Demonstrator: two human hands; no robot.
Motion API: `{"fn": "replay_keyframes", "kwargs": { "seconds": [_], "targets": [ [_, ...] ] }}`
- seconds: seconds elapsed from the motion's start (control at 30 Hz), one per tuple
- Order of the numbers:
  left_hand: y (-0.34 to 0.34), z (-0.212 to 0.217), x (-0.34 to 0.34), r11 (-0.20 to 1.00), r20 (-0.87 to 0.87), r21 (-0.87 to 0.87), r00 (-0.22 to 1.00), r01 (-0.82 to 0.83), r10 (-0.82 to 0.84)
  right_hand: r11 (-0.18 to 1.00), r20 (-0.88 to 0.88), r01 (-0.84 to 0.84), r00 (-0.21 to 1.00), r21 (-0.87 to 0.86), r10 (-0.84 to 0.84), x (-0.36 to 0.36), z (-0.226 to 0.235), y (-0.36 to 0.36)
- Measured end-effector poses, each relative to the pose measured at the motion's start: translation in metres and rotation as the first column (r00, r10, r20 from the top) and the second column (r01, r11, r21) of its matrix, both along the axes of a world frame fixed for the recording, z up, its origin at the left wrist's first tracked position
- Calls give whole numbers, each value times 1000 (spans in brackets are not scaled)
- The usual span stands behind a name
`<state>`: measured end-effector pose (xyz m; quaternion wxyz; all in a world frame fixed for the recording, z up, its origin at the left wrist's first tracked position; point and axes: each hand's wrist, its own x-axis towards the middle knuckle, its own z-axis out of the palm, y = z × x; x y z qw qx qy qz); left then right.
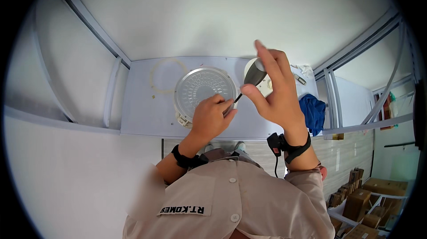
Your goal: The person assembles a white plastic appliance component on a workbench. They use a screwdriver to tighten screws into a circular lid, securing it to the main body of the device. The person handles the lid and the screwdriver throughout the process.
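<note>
A round metal-faced lid with a patterned inner plate and a pale rim lies on the table. Above its right edge, a screwdriver with a thick dark grey handle slants down to the left. My left hand rests on the lid's lower right, its thumb and fingertips closed around the lower end of the shaft. What the tip meets is hidden by those fingers. Around the handle, my right hand is spread, index finger stretched up and thumb apart beside the shaft; the handle is not wrapped by its fingers.
Beyond the right hand lies a white round part, partly hidden. A pale ring lies at the table's left. On the right are a small grey object and blue cloth at the table edge. Cardboard boxes stand lower right.
</note>
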<state>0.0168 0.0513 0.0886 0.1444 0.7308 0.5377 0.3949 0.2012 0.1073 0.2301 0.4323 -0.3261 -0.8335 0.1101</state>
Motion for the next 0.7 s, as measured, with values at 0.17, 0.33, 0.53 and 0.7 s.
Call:
{"fn": "replay_keyframes", "kwargs": {
  "seconds": [0.17,0.33,0.53,0.7],
  "targets": [
    [-1,5,-2,1000,-3,-7,1000,4,-4,987,-204,-143,971,-69,126,5,-5,-3],
    [-2,6,-3,998,0,-62,1000,21,-21,997,-125,-6,992,71,15,10,-20,2],
    [-3,10,-3,993,71,-119,997,18,-10,991,-133,-61,988,122,77,8,-7,-3],
    [2,22,-9,989,266,-125,963,83,-47,959,-185,-253,956,-125,228,13,-6,-10]
  ]
}}
